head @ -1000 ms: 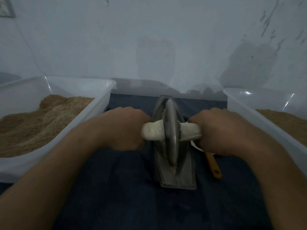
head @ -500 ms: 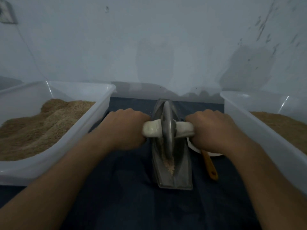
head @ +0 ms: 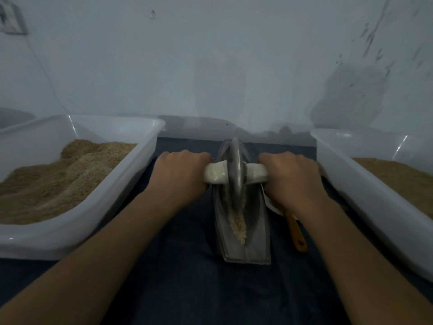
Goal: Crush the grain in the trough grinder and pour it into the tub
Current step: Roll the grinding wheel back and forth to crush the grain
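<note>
A metal trough grinder [head: 255,240] stands lengthwise on the dark cloth in the middle. Its metal wheel [head: 235,174] sits upright in the groove toward the far end, on a pale axle handle [head: 216,175]. My left hand [head: 180,177] grips the left end of the handle and my right hand [head: 291,177] grips the right end. Pale crushed grain [head: 239,225] lies in the groove in front of the wheel. A white tub [head: 140,174] at the left holds a heap of brown grain [head: 54,177]. Another white tub [head: 346,174] at the right holds grain too.
An orange-handled scoop [head: 295,233] lies on the cloth between the grinder and the right tub, its white bowl mostly hidden under my right wrist. A pale wall stands close behind. The dark cloth [head: 199,289] covers the surface in front.
Both hands have rolled the wheel away from me along the trough, uncovering crushed grain in the near part of the groove.
</note>
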A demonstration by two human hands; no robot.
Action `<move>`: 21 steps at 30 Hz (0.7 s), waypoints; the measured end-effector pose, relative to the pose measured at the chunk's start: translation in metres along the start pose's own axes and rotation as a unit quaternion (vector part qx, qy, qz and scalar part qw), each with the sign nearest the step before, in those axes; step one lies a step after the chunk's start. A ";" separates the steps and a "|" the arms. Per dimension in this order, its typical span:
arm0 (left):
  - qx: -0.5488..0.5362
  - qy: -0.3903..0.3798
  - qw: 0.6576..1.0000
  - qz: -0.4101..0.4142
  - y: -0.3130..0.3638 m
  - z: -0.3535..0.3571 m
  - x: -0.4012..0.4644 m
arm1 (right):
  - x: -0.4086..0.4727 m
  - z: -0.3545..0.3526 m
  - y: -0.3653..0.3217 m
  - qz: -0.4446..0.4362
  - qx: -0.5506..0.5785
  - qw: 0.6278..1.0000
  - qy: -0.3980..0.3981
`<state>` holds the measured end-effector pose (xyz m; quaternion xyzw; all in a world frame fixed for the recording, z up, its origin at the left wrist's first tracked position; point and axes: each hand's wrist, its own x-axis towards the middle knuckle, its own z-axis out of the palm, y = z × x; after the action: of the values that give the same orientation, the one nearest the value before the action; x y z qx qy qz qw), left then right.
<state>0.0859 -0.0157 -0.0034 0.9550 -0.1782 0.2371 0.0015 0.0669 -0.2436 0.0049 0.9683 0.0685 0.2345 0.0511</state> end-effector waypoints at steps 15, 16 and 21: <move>0.025 0.058 0.998 -0.015 0.004 0.011 0.002 | 0.004 0.008 -0.004 0.012 -0.014 0.999 0.028; 0.026 0.057 0.998 -0.015 0.004 0.012 0.003 | 0.004 0.008 -0.004 0.011 -0.014 0.999 0.031; -0.034 -0.106 0.994 0.016 -0.008 -0.013 -0.005 | -0.009 -0.012 0.007 -0.041 0.020 0.998 -0.054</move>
<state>0.0787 -0.0051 0.0065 0.9712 -0.2001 0.1288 0.0110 0.0543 -0.2513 0.0127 0.9769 0.1097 0.1781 0.0448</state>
